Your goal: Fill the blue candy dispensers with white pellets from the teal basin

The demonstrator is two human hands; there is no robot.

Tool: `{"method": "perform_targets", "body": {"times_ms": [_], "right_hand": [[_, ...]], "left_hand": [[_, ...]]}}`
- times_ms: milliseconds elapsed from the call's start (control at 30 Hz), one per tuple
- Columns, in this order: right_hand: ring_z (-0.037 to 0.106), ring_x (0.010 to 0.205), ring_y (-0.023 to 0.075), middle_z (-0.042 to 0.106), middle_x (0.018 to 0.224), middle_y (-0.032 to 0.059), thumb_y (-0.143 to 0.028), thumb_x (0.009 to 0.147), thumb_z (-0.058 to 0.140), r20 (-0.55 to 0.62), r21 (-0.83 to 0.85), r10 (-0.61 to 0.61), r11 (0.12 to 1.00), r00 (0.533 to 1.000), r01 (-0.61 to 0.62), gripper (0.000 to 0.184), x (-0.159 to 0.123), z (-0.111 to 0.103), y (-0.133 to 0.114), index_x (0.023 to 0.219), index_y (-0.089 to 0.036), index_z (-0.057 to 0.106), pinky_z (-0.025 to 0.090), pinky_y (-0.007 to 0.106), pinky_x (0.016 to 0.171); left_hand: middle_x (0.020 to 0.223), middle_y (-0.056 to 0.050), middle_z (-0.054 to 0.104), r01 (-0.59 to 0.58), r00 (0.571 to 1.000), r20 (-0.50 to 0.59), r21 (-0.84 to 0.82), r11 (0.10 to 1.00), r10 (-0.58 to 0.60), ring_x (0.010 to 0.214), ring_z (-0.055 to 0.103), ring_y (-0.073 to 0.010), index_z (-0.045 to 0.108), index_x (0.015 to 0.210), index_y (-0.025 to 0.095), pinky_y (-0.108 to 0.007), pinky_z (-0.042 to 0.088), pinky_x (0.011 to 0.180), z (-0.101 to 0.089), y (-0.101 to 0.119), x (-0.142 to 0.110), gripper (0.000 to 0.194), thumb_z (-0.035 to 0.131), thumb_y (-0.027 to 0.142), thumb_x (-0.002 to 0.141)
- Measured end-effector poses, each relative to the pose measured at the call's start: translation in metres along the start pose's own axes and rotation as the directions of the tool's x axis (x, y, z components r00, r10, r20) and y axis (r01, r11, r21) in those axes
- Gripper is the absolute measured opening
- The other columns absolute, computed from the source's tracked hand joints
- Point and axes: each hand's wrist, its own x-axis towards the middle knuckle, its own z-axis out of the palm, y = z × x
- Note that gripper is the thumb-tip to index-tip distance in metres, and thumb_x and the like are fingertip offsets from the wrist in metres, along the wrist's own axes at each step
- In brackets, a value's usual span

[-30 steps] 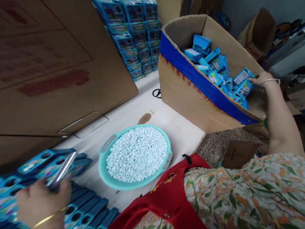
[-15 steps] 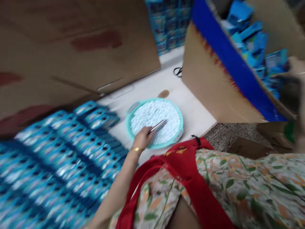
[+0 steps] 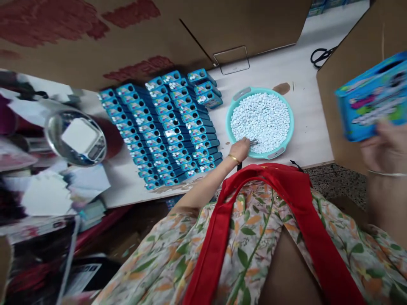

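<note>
My left hand [image 3: 241, 149], with a gold bangle at the wrist, is closed on a slim metal utensil [image 3: 253, 142] at the near rim of a turquoise basin [image 3: 233, 106]. Small pale pellets [image 3: 262, 120] fill this basin; the utensil's far end lies among them, its exact shape unclear. At the right edge, my right hand [image 3: 381, 144] grips a blue printed carton [image 3: 365, 106] with a dark round opening in one end. The carton is held up in front of a cardboard box and is partly cut off by the frame.
Rows of upright blue cartons [image 3: 171, 131] with round holes stand left of the basin. Farther left are a metal bowl with a digital scale [image 3: 81, 135] and stacked papers. Scissors [image 3: 321, 57] and a wire frame [image 3: 232, 60] lie by large cardboard boxes [image 3: 254, 25].
My right hand has brought the blue carton out from the large box of blue packages. My left hand stays at the basin with the utensil. The view has swung left.
</note>
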Motion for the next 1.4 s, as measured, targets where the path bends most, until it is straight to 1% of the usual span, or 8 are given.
{"method": "perform_targets", "body": {"times_ms": [133, 267, 433, 633, 800, 967, 1167, 1400], "right_hand": [[0.078, 0.095, 0.0165, 0.081, 0.116, -0.0007, -0.033, 0.057, 0.104, 0.080, 0.118, 0.320, 0.937, 0.944, -0.328, 0.059, -0.009, 0.014, 0.077, 0.109, -0.033, 0.076, 0.074, 0.033, 0.078], [0.079, 0.098, 0.0173, 0.081, 0.111, -0.0041, -0.035, 0.064, 0.097, 0.089, 0.169, 0.435, 0.880, 0.896, -0.444, 0.052, -0.018, 0.005, 0.140, 0.109, -0.032, 0.071, 0.076, 0.040, 0.088], [0.078, 0.112, 0.0214, 0.080, 0.119, -0.0031, -0.038, 0.062, 0.101, 0.138, -0.011, 0.359, 0.933, 0.923, -0.361, 0.059, -0.016, -0.015, 0.171, 0.112, -0.034, 0.069, 0.069, 0.050, 0.108], [0.075, 0.114, 0.0250, 0.074, 0.116, 0.0024, -0.060, 0.068, 0.097, 0.109, -0.326, 0.087, 0.944, 0.990, -0.047, 0.066, -0.005, -0.026, 0.199, 0.115, -0.030, 0.062, 0.063, 0.054, 0.114], [0.074, 0.110, 0.0272, 0.070, 0.117, 0.0053, -0.064, 0.083, 0.082, 0.200, -0.556, -0.110, 0.806, 0.974, 0.205, 0.064, -0.008, -0.028, 0.199, 0.130, -0.029, 0.057, 0.065, 0.052, 0.108], [0.073, 0.117, 0.0306, 0.075, 0.125, 0.0080, -0.045, 0.094, 0.069, 0.349, -0.689, -0.196, 0.609, 0.916, 0.393, 0.042, -0.011, -0.012, 0.189, 0.132, -0.029, 0.062, 0.065, 0.054, 0.107], [0.071, 0.130, 0.0352, 0.074, 0.138, 0.0111, -0.026, 0.091, 0.059, 0.507, -0.701, -0.108, 0.526, 0.855, 0.482, 0.048, -0.010, 0.020, 0.194, 0.138, -0.030, 0.064, 0.061, 0.062, 0.115], [0.068, 0.136, 0.0348, 0.075, 0.143, 0.0113, -0.021, 0.087, 0.055, 0.572, -0.713, -0.058, 0.459, 0.818, 0.531, 0.053, -0.014, 0.035, 0.204, 0.139, -0.027, 0.066, 0.057, 0.062, 0.122]], "left_hand": [[0.143, -0.019, 0.067, 0.038, 0.995, -0.080, -0.196, 0.980, -0.055, 0.128, 0.070, -0.0298, 0.063, 0.138, 0.015, -0.040, 0.058, 0.105, 0.013, 0.047, 0.046, 0.033, 0.048, 0.021, 0.110], [0.151, -0.019, 0.064, 0.034, 0.986, -0.142, -0.325, 0.945, -0.084, 0.138, 0.065, -0.0298, 0.060, 0.143, 0.014, -0.041, 0.054, 0.117, 0.025, 0.059, 0.072, 0.036, 0.049, 0.015, 0.108], [0.146, -0.019, 0.066, -0.088, 0.975, -0.223, -0.386, 0.918, -0.001, 0.136, 0.066, -0.0302, 0.061, 0.140, 0.014, -0.041, 0.053, 0.117, 0.036, 0.043, 0.077, 0.034, 0.055, 0.022, 0.108], [0.141, -0.020, 0.068, -0.156, 0.963, -0.264, -0.387, 0.909, 0.053, 0.132, 0.067, -0.0311, 0.062, 0.138, 0.014, -0.042, 0.054, 0.112, 0.029, 0.031, 0.079, 0.033, 0.054, 0.026, 0.108], [0.128, -0.017, 0.071, -0.366, 0.909, -0.342, -0.378, 0.850, 0.239, 0.107, 0.071, -0.0257, 0.063, 0.137, 0.014, -0.038, 0.055, 0.101, 0.000, -0.003, 0.050, 0.036, 0.055, 0.032, 0.107], [0.118, -0.013, 0.071, -0.507, 0.831, -0.415, -0.288, 0.813, 0.371, 0.099, 0.068, -0.0231, 0.064, 0.136, 0.016, -0.037, 0.056, 0.095, -0.057, -0.019, 0.005, 0.037, 0.052, 0.040, 0.109], [0.117, -0.011, 0.071, -0.507, 0.838, -0.298, -0.120, 0.853, 0.457, 0.110, 0.069, -0.0239, 0.066, 0.134, 0.019, -0.037, 0.056, 0.100, -0.117, 0.003, -0.028, 0.035, 0.049, 0.038, 0.110], [0.111, -0.011, 0.068, -0.370, 0.897, -0.234, 0.067, 0.926, 0.376, 0.104, 0.072, -0.0282, 0.070, 0.122, 0.018, -0.041, 0.057, 0.092, -0.144, 0.041, -0.043, 0.027, 0.050, 0.026, 0.106]]}}
